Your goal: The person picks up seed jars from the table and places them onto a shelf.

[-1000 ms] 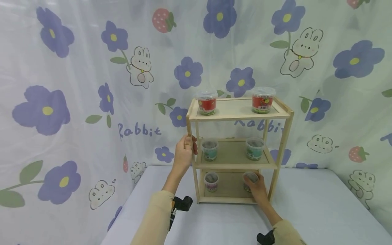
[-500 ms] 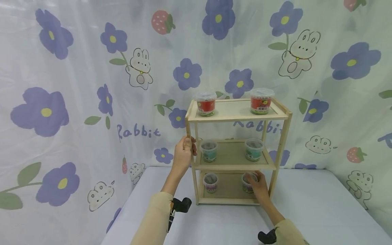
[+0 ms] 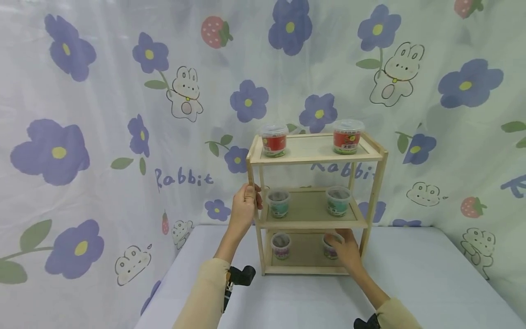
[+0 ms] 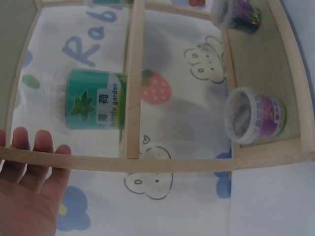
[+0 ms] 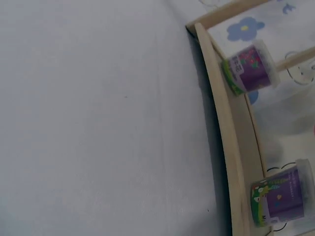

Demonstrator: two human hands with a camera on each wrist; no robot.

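A small three-tier wooden shelf (image 3: 312,270) stands on the table with two cups on each tier. My left hand (image 3: 245,201) grips its front left post, fingers (image 4: 43,142) curled round the wood. My right hand (image 3: 347,250) is at the lower right cup (image 3: 330,252), thumb over its rim and fingers farther back. In the left wrist view, reddish fingertips (image 4: 197,2) show a little above that cup's lid, apparently clear of it. The right wrist view shows this purple-labelled cup (image 5: 285,196) upright with no finger on its visible front; the hand itself is out of that frame.
The other bottom-tier cup (image 3: 281,249) is purple-labelled too. Teal-labelled cups (image 3: 279,208) stand on the middle tier, red-labelled cups (image 3: 347,140) on top. A white-covered table (image 3: 304,301) extends in front of the shelf. A patterned curtain (image 3: 123,100) hangs behind.
My right thumb has shifted left, from the lower right cup's front up over its rim, and the fingers have moved slightly. My left hand keeps its hold. The view has drifted a little.
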